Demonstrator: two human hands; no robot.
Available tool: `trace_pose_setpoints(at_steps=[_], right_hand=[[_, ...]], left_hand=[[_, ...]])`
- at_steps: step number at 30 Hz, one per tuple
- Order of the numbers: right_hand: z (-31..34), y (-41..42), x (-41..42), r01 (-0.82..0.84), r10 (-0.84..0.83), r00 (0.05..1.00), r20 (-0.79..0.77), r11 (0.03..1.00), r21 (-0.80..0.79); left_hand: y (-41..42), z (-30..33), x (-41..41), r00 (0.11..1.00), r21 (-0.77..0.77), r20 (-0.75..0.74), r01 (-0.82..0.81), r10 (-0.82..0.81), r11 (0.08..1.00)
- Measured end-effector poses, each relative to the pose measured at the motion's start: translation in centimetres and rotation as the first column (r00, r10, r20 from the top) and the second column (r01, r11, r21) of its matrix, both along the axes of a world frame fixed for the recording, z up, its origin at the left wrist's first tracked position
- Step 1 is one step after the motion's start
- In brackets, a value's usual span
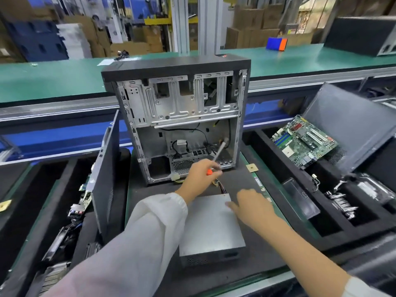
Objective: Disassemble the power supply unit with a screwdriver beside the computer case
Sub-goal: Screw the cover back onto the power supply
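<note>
A grey metal power supply unit [211,228] lies flat on the black mat in front of the open computer case [182,116]. Its wire bundle [219,185] trails from its far end toward the case. My left hand [200,177] grips a screwdriver [217,156] with an orange handle end, its shaft pointing up and right into the case's lower bay. My right hand [254,205] hovers with fingers spread at the unit's far right corner, fingertips touching its top.
A removed side panel [107,174] stands upright left of the case. Foam trays hold parts: a motherboard [304,142] and another panel at right, brackets [342,202] near right, boards and fans [64,232] at left. A green conveyor [53,78] runs behind.
</note>
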State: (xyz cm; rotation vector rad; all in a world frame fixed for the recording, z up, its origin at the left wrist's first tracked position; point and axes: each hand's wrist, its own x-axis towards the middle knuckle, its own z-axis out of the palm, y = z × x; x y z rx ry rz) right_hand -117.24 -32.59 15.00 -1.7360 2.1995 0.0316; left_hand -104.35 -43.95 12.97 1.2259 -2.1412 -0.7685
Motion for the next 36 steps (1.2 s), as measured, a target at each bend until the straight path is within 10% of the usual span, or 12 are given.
trace_pose_setpoints(at_steps=[3,5,9,13,19,25,36], right_hand=[[0.6,-0.6,0.2,0.145,0.065,0.851,0.522,0.925,-0.352],[0.6,-1.0,1.5,0.200,0.106,0.671,0.734,0.927,-0.317],[0.0,-1.5,4.2,0.193,-0.002,-0.311,0.950,0.979,0.065],[-1.3,-2.8,4.4,0.257,-0.077,-0.591,0.803,0.926,0.278],[-0.5,-6.2,1.1,0.412,-0.032,-0.394,0.918,0.887,0.208],[1.9,-9.4,0.1,0.444,0.113,-0.158,0.981,0.896,-0.032],[2.1,-9.9,1.2,0.367,0.417,0.384,0.824,0.750,-0.550]], left_hand=[[1.9,3.2,2.0,0.802,0.243,-0.541,-0.139,0.253,0.960],[2.7,5.2,2.9,0.577,0.357,-0.746,-0.076,0.334,0.931],[4.6,6.4,2.9,0.220,0.572,-0.814,0.153,0.537,0.806],[5.9,4.1,4.2,0.705,0.438,-0.624,-0.041,0.337,0.898],[6.9,-2.8,9.0,0.994,0.409,-0.103,0.001,0.045,0.912],[8.9,-7.9,7.7,0.757,0.516,-0.508,-0.113,0.410,0.849],[7.2,-8.0,3.8,0.603,0.528,-0.510,-0.344,0.614,0.777]])
